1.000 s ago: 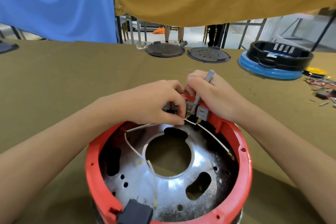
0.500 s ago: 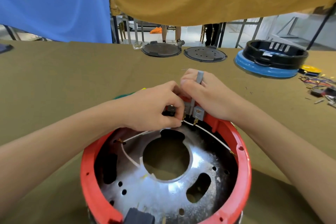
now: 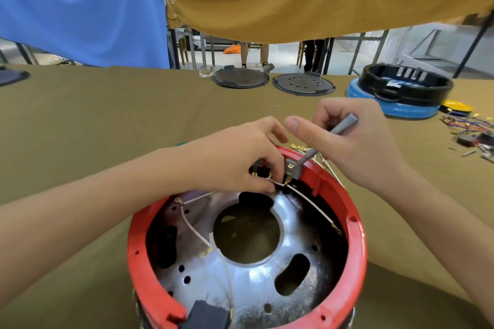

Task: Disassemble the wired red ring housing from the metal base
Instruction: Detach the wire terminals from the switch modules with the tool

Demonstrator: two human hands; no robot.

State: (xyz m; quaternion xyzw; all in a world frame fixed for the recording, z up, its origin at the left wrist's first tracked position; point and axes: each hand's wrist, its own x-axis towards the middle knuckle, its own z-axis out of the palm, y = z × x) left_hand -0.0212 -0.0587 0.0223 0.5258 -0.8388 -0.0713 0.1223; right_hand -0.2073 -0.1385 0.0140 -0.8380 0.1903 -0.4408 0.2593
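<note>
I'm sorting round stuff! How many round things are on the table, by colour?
Red: 1, the red ring housing
Dark grey: 2, the left disc and the right disc with holes
Black: 1, the black ring
Blue: 1, the blue ring under it
Yellow: 1, the yellow disc
Total: 6

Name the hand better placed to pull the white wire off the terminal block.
Left. The left hand already pinches the white wire beside the terminal block; the right hand holds the grey screwdriver.
</note>
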